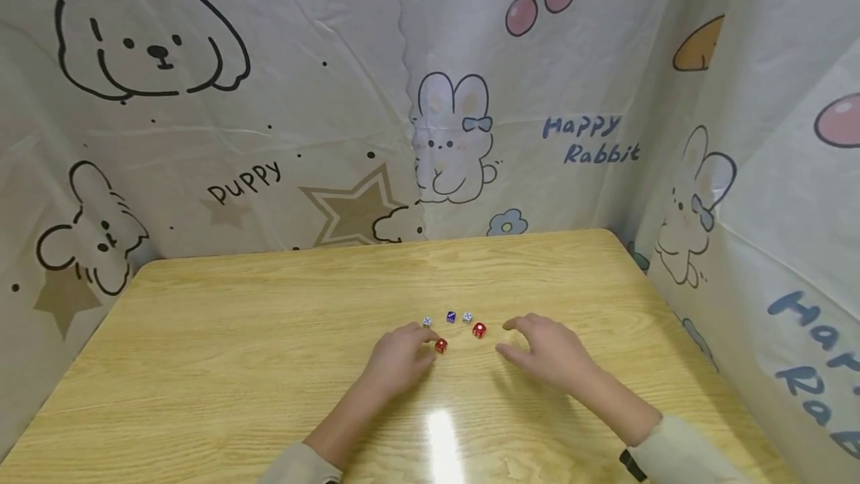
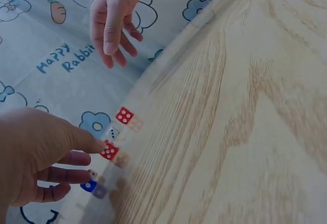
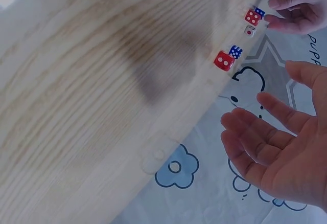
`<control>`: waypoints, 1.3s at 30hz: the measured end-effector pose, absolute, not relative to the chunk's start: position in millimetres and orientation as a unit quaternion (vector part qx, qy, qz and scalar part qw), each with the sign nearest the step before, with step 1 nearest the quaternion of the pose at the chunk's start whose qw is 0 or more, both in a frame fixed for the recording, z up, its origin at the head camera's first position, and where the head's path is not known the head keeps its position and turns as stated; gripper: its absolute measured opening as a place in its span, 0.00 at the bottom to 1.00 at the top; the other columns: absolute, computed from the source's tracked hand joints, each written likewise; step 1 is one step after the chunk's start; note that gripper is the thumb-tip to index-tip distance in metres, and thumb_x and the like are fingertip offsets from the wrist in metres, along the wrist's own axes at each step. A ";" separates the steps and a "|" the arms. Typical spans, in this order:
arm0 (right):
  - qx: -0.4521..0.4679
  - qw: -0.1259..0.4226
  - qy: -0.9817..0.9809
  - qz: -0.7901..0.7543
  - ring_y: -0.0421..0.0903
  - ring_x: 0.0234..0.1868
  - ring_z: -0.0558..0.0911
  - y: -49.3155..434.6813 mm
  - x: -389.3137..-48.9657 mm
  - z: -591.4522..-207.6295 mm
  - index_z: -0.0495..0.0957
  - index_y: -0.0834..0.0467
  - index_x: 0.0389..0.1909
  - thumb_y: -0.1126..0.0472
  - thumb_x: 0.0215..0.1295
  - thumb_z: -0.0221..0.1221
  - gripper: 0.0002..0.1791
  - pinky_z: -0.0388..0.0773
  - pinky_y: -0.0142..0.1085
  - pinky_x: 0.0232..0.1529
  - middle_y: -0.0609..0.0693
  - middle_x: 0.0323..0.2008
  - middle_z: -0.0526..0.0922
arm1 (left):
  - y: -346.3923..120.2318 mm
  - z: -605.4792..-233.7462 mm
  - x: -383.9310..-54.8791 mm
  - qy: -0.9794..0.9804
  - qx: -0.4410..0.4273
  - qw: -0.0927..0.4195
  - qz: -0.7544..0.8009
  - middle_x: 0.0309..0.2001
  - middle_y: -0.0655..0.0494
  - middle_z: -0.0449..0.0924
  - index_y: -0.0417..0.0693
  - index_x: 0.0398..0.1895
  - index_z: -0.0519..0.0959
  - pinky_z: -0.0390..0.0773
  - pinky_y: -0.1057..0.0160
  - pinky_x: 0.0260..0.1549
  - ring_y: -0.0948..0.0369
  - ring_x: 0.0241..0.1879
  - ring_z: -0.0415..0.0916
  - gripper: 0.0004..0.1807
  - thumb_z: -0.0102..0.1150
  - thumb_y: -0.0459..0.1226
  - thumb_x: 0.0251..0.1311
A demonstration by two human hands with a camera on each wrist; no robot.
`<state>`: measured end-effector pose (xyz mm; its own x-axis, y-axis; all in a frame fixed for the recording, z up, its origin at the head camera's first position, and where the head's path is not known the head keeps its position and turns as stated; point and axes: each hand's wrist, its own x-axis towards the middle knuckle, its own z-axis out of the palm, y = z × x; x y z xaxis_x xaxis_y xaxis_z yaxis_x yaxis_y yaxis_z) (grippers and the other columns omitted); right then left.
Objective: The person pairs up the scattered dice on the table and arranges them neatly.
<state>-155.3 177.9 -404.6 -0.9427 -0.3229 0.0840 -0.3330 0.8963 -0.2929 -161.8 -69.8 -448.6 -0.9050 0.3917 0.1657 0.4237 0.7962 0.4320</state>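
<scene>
Several small dice lie in a loose group on the wooden table. They include a red die (image 1: 441, 346) at the front, a second red die (image 1: 479, 329) to the right, a blue die (image 1: 451, 317) behind, and pale dice (image 1: 467, 317) around it. My left hand (image 1: 403, 357) is beside the front red die, thumb and forefinger spread, their tips close to it; whether they touch it I cannot tell. Just right of the dice hovers my right hand (image 1: 551, 353), fingers parted and slightly bent, with nothing in it. The left wrist view shows the blue die (image 2: 88, 185) near the left fingers.
The light wooden table (image 1: 235, 349) extends widely around the dice. A white printed cloth (image 1: 336, 95) with cartoon animals hangs behind it, and more of the cloth (image 1: 773, 230) runs along the right side. A bright reflection marks the tabletop near the front.
</scene>
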 end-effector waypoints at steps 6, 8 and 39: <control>0.175 0.015 -0.973 0.152 0.51 0.45 0.82 171.8 -154.6 -408.0 0.80 0.55 0.45 0.47 0.59 0.60 0.19 0.78 0.46 0.43 0.53 0.44 0.83 | -64.0 -452.4 -167.4 -0.953 -0.210 0.028 -0.215 0.41 0.53 0.82 0.48 0.44 0.81 0.79 0.58 0.40 0.56 0.42 0.80 0.12 0.60 0.35 0.55; 0.178 0.015 -0.973 0.150 0.51 0.45 0.82 170.0 -154.7 -408.9 0.80 0.55 0.45 0.47 0.59 0.60 0.19 0.78 0.45 0.43 0.52 0.44 0.83 | -62.7 -453.5 -168.9 -0.955 -0.208 0.026 -0.210 0.41 0.53 0.82 0.47 0.44 0.81 0.79 0.58 0.40 0.56 0.42 0.80 0.13 0.60 0.35 0.55; 0.224 -0.003 -0.958 0.179 0.47 0.40 0.82 151.6 -157.7 -423.9 0.81 0.55 0.41 0.51 0.59 0.61 0.13 0.78 0.43 0.41 0.51 0.39 0.84 | -56.3 -453.2 -170.2 -0.961 -0.197 0.012 -0.195 0.36 0.57 0.81 0.50 0.36 0.82 0.79 0.60 0.40 0.59 0.41 0.80 0.06 0.62 0.39 0.56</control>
